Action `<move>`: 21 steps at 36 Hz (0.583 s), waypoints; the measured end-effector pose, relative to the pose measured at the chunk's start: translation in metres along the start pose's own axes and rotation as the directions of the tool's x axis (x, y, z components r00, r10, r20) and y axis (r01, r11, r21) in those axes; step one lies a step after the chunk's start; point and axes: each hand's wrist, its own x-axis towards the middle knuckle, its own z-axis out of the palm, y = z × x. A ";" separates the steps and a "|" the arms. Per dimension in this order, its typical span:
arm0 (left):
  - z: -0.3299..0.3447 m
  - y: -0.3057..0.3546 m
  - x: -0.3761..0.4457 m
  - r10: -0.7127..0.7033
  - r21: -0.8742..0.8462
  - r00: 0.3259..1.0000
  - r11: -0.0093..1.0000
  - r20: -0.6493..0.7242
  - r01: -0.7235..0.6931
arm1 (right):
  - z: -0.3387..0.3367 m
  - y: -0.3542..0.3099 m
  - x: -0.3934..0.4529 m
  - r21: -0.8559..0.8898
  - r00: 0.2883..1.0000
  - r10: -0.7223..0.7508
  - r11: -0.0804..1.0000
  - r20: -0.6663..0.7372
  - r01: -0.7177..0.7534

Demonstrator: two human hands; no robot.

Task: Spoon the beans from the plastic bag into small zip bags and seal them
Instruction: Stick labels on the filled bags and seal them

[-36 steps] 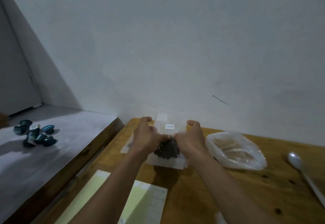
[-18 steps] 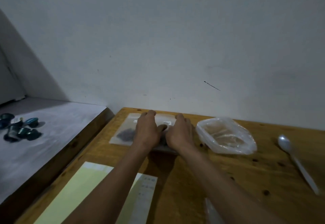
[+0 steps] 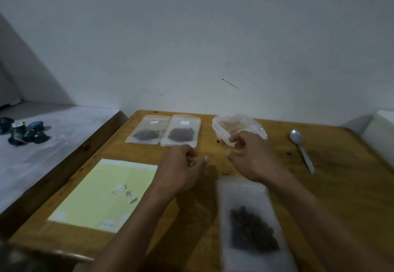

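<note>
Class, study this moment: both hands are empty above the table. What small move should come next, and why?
Probably the right hand should reach right for the spoon. Two filled zip bags lie at the table's far edge, a third lies nearer, blurred, and the plastic bag sits open just beyond that hand, so another scoop seems due.

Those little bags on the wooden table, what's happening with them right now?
A person is packing dark beans into small zip bags. Two filled bags lie side by side at the table's far edge, and a third filled bag lies near the person. Both the left hand and right hand hover empty. The spoon rests untouched beside the clear plastic bag.
</note>
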 end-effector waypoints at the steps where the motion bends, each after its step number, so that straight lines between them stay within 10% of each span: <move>1: 0.004 0.003 -0.006 -0.009 0.024 0.999 1.000 0.032 0.008 | -0.004 0.007 -0.007 -0.032 1.000 0.007 0.999 0.007 -0.007; 21: 0.037 0.036 -0.046 -0.147 0.021 0.974 0.989 0.171 0.146 | 0.004 0.050 -0.047 0.158 0.985 0.116 0.983 -0.129 -0.095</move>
